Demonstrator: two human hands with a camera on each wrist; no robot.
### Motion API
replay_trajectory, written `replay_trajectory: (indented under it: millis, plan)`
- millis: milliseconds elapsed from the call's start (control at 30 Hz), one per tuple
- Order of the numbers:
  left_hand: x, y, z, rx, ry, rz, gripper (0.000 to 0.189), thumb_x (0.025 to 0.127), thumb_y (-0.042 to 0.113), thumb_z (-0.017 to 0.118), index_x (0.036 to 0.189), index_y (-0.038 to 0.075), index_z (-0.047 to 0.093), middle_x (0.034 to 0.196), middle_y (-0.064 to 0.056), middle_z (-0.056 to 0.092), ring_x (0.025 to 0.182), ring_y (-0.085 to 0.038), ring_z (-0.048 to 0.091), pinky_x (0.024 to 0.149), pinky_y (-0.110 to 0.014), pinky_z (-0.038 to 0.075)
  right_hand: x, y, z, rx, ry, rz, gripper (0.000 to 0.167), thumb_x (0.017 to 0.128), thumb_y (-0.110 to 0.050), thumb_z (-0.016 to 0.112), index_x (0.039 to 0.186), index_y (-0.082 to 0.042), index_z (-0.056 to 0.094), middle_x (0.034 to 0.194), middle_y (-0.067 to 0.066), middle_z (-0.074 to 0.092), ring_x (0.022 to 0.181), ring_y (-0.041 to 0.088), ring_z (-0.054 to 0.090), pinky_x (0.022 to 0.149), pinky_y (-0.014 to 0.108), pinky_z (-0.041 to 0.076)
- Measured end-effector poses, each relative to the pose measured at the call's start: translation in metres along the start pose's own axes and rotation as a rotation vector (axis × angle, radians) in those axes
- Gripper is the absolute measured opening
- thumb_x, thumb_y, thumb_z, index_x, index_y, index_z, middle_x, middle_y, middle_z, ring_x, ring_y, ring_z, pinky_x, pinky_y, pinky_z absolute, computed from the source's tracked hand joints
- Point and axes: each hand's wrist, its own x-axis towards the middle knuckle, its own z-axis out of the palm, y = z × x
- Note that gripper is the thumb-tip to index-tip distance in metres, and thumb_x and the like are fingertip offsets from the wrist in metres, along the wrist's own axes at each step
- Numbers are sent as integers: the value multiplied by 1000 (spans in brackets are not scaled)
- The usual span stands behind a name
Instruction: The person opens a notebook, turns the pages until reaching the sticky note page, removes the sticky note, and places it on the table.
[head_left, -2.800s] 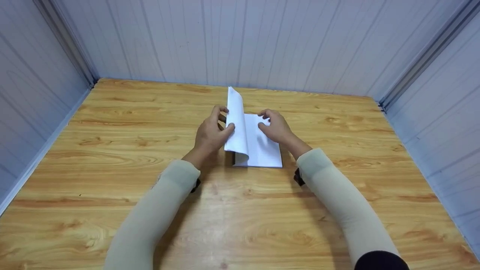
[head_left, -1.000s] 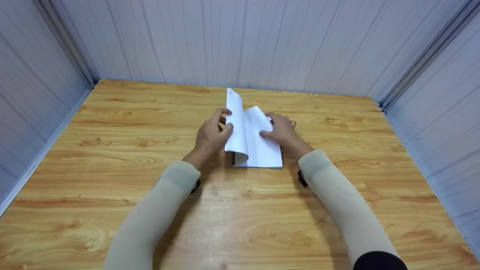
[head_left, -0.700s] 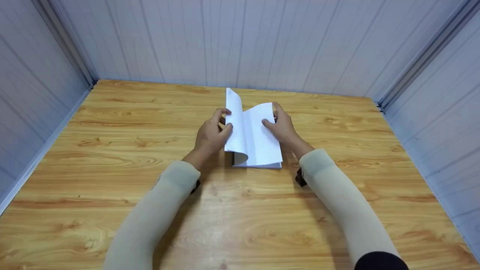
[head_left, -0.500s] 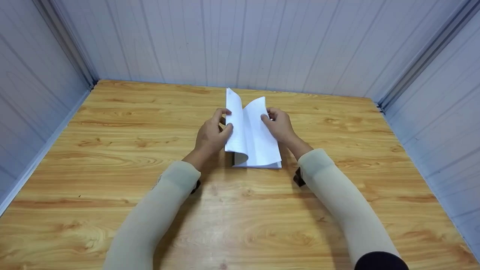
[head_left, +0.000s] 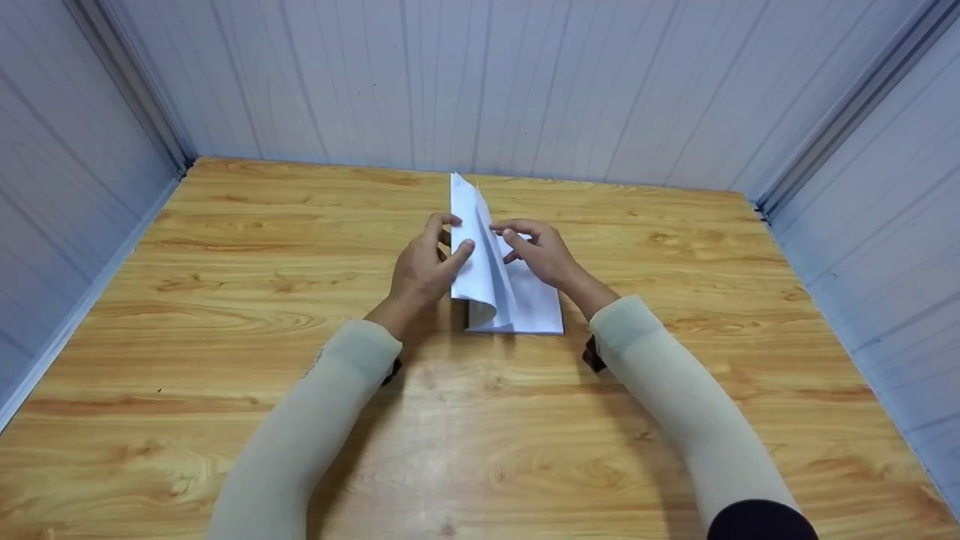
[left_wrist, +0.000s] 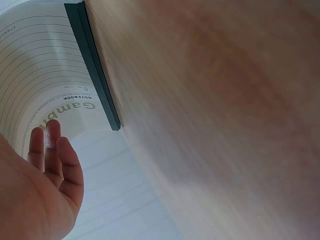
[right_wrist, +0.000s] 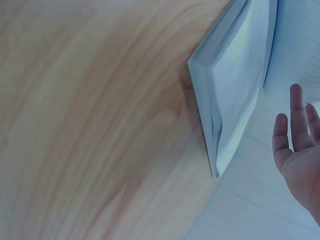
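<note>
Pale panel walls with grey grain lines (head_left: 337, 82) surround a glossy yellow-brown wood-grain table (head_left: 187, 300). From the left, we see a cream long sleeve (head_left: 307, 427) with a small black device (head_left: 391, 371) at its cuff. The left hand (head_left: 424, 266) pinches a raised, curved stack of white lined pages (head_left: 471, 277), thumb on the near face, fingers behind. These belong to a white-paged notebook with a dark green spine strip (head_left: 541, 304), spread on the table toward the back, between the hands. In the left wrist view we read "NOTEBOOK", upside down, on a curved page. Right of the stack, a loose white leaf (head_left: 502, 289) stands tilted. The right hand's (head_left: 546, 255) loosely bent fingers are spread apart at the leaf's edge; we cannot tell whether they touch it. Farther right is the other cream sleeve (head_left: 697, 405), a rounded black object (head_left: 761, 521) overlapping it at the bottom edge.
</note>
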Motion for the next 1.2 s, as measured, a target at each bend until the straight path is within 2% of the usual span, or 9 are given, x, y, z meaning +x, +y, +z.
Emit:
replay_trajectory:
  millis: [100, 267, 433, 567, 667, 767, 833, 1067, 1200]
  plan:
    - [0, 0, 0, -1, -5, -5, 53, 89, 57, 52, 130, 24, 45, 103, 0, 64, 73, -17, 59, 64, -30, 44, -5, -16, 4, -10, -38, -21, 34, 101, -14, 46, 126, 5, 59, 134, 22, 55, 117, 41, 56, 88, 46, 52]
    - [0, 1, 0, 0, -12, -11, 56, 87, 60, 54, 129, 25, 45, 103, 1, 62, 74, -16, 60, 62, -30, 44, -10, -30, 9, -66, -70, -37, 35, 102, -14, 42, 126, 4, 59, 132, 22, 54, 106, 44, 61, 85, 35, 49]
    - [1, 1, -1, -4, -1, 2, 52, 87, 54, 58, 127, 24, 46, 101, 1, 62, 72, -15, 60, 61, -29, 45, -1, -13, 10, -59, -75, -43, 36, 102, -18, 41, 129, -1, 59, 135, 18, 52, 106, 40, 62, 88, 44, 47]
    - [0, 0, -1, 5, -6, 0, 49, 86, 44, 62, 127, 23, 45, 100, 1, 63, 70, -15, 59, 60, -28, 45, 5, 2, 8, -102, -43, -37, 34, 101, -20, 46, 128, -7, 61, 132, 13, 55, 102, 34, 64, 83, 35, 46]
    - [0, 0, -1, 5, -12, -2, 49, 86, 40, 63, 128, 24, 44, 101, 2, 63, 69, -15, 59, 60, -28, 45, 6, 10, 1, -207, 27, -10, 31, 98, -19, 52, 124, -8, 64, 123, 11, 61, 98, 28, 62, 82, 31, 47]
    - [-1, 0, -1, -3, -3, 6, 49, 86, 40, 62, 129, 27, 43, 101, 2, 63, 68, -15, 59, 60, -29, 46, 5, 17, -10, -318, 97, 60, 28, 95, -18, 55, 119, -6, 65, 114, 11, 64, 99, 26, 60, 86, 35, 48]
    - [-1, -1, -1, 0, 4, 10, 47, 86, 40, 62, 129, 28, 44, 101, 2, 62, 69, -15, 59, 60, -29, 46, 3, 22, -18, -403, 109, 102, 28, 94, -19, 56, 117, -5, 64, 113, 11, 63, 103, 26, 58, 91, 39, 47]
    - [-1, 0, -2, 31, 11, 9, 39, 88, 37, 57, 126, 30, 49, 104, 1, 63, 73, -16, 59, 63, -30, 46, -3, 36, -36, -769, 49, 246, 42, 90, -37, 56, 125, -15, 61, 132, 14, 51, 125, 34, 39, 101, 55, 31]
    - [-1, 1, 0, 21, 7, 2, 37, 88, 35, 54, 124, 30, 51, 104, 2, 63, 72, -15, 59, 62, -31, 46, -2, 41, -38, -860, 13, 319, 53, 90, -45, 54, 136, -18, 54, 140, 13, 44, 130, 35, 31, 101, 56, 28]
